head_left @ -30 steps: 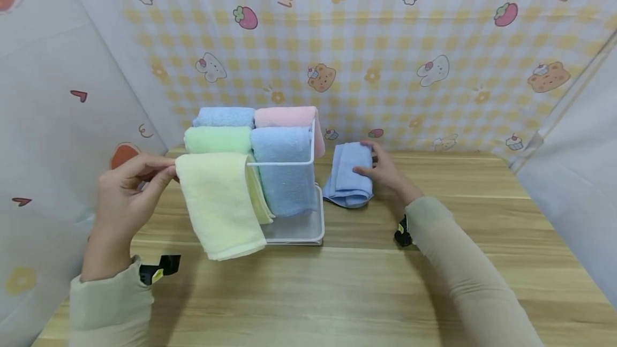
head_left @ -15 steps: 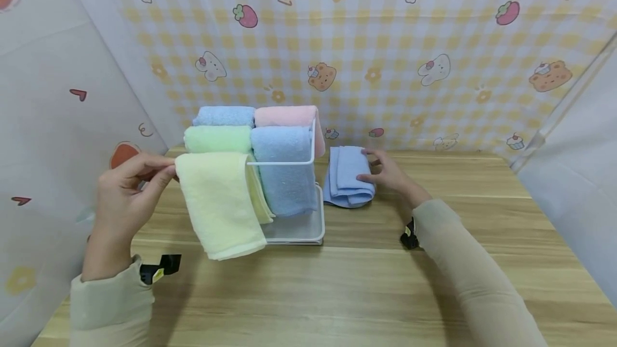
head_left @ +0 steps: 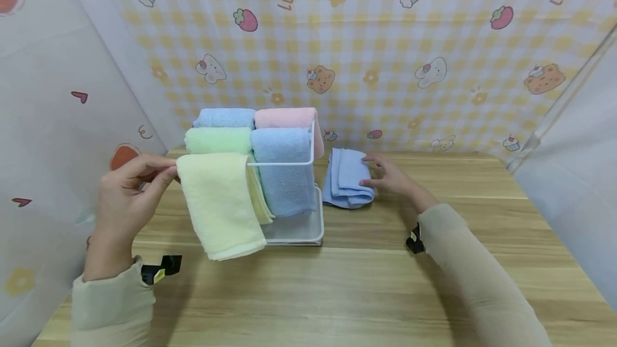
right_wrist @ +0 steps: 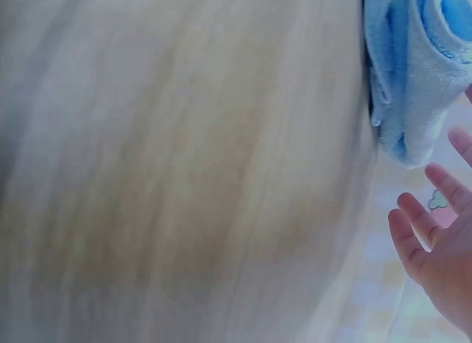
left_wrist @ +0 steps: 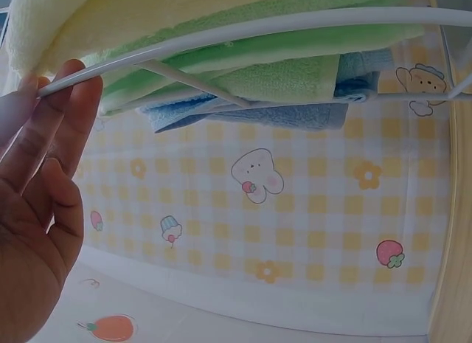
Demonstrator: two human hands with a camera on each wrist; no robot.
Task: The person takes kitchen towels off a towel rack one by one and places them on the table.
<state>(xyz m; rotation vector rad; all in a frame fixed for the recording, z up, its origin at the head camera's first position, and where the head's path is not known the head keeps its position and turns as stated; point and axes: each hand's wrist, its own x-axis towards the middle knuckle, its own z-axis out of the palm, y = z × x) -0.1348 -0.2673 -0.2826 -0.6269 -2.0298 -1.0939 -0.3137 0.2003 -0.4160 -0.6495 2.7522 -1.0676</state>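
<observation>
In the head view, my left hand [head_left: 127,202] pinches the left front corner of a white wire towel rack [head_left: 284,164], right at the edge of a yellow towel [head_left: 219,202] draped over its front bar. The left wrist view shows the fingertips round the white bar [left_wrist: 221,37]. A folded light-blue towel [head_left: 352,173] lies on the table right of the rack. My right hand [head_left: 392,180] is at that towel's right edge, thumb and index finger spread apart. In the right wrist view its fingers [right_wrist: 413,217] are loosely extended beside the blue towel [right_wrist: 420,70].
Also on the rack hang a green towel [head_left: 217,140], a blue towel [head_left: 284,175], another blue towel [head_left: 224,117] and a pink towel [head_left: 285,117]. A white tray base [head_left: 294,232] sits below them. A checked, printed backdrop [head_left: 366,42] stands behind the wooden table [head_left: 347,293].
My right hand has shifted slightly right and toward the front, and the folded blue towel's top has come down a little. My left hand stays at the rack corner.
</observation>
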